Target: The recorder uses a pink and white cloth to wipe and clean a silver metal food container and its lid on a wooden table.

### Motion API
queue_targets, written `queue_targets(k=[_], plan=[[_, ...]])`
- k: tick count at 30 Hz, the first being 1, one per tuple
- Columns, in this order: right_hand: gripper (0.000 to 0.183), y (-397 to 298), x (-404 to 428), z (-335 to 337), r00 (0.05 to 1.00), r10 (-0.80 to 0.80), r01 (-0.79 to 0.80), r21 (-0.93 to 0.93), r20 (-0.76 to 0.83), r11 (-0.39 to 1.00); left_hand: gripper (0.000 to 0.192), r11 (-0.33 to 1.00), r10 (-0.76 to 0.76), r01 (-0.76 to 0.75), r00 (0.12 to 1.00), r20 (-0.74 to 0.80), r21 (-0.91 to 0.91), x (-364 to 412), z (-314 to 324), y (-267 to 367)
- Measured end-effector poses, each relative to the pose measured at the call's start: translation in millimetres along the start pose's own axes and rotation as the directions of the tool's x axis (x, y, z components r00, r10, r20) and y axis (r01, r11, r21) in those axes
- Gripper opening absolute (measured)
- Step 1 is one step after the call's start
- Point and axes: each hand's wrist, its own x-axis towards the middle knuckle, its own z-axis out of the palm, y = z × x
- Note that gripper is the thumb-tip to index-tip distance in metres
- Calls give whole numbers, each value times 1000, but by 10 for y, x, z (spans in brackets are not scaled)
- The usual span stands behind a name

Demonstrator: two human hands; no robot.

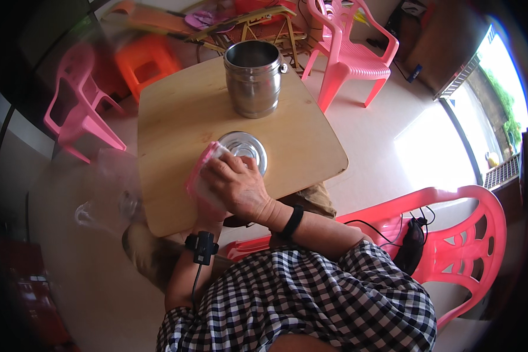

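A pink-and-white cloth (204,176) is bunched under my right hand (237,182), whose fingers curl over it. My left hand (210,212) sits lower and to the left, mostly covered by the cloth and the right hand, so its fingers are hidden. Just beyond my right fingers, a round shiny metal lid (257,152) lies flat on the small wooden table (180,114), partly covered by the hand. Farther back stands an open stainless steel canister (253,88), upright, with a small latch or knob on its right side.
Pink plastic armchairs stand at left (86,110), back right (352,53) and beside me at right (457,246), the last with a black pouch (411,246) and cables. An orange stool (147,61) and folding chair frame (246,26) are behind the table. A clear plastic bag (114,189) hangs at left.
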Motion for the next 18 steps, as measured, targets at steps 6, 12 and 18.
queue_targets(k=[6, 12, 18], plan=[[44, 34, 75, -137, 990, 139, -139, -34, 18, 990, 55, 911, -53, 98, 991, 122, -400, 28, -29, 211], [36, 204, 42, -256, 958, 282, -280, 51, -45, 959, 81, 244, -263, 435, 890, 372, -867, 75, -46, 150], [38, 152, -63, -353, 967, 242, -242, 0, -81, 970, 81, 353, -264, 454, 887, 379, -818, 7, 11, 242]])
